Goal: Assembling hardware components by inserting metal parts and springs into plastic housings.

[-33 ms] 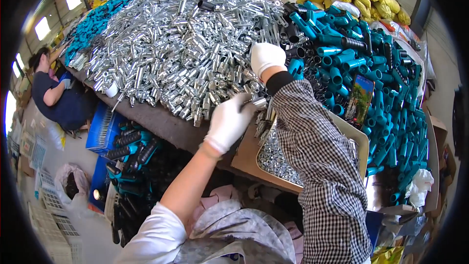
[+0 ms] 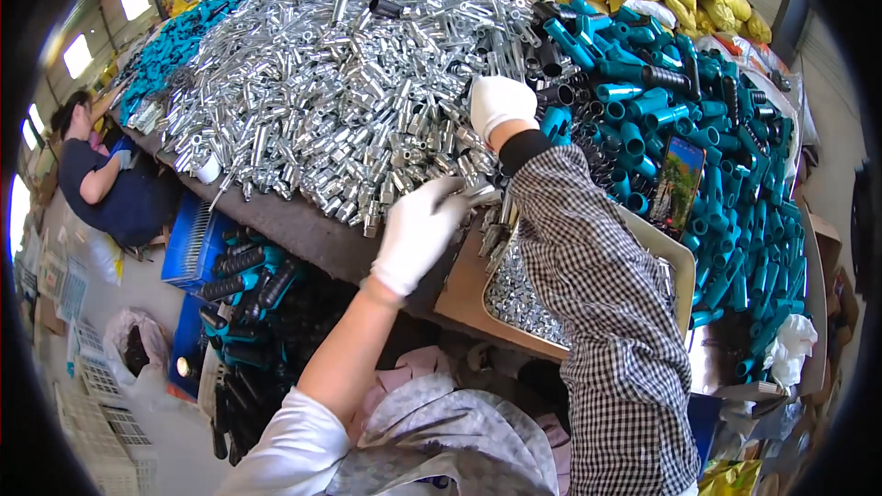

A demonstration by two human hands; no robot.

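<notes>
Checked sleeve (image 2: 597,266) hides part of cream tray (image 2: 684,289) beside hollow teal tubes (image 2: 632,140); left hand (image 2: 415,234) pinches shiny metal piece (image 2: 481,195), grip of right hand (image 2: 503,108) cannot be told.

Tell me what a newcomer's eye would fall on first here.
Probably the big heap of silver metal parts, filling the middle of the view. Right of it, a pile of teal tubes stands out, with a lit phone among them. The gloved left hand is at the heap's near edge, the gloved right hand where heap and pile meet.
</notes>
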